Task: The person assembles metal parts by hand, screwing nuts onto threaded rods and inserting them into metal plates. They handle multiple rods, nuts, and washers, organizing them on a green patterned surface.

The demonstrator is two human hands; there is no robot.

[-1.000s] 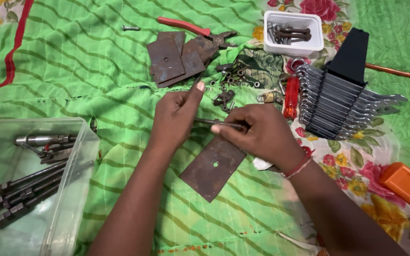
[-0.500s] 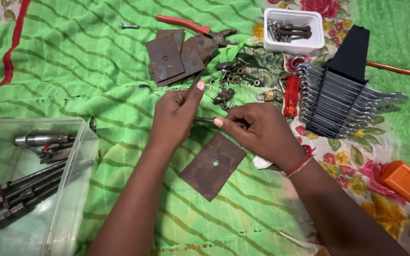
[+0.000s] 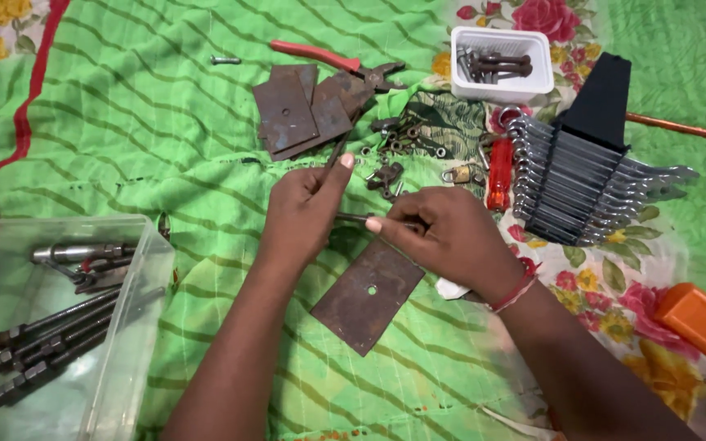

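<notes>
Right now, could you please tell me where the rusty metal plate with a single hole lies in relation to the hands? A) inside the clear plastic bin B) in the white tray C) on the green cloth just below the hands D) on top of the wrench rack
C: the rusty plate lies flat on the green cloth, just below the left hand and right hand, which together hold a thin metal rod.

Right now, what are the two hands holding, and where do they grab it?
Both the left hand and the right hand pinch a thin dark metal rod, one at each end. What it is exactly cannot be told.
</notes>
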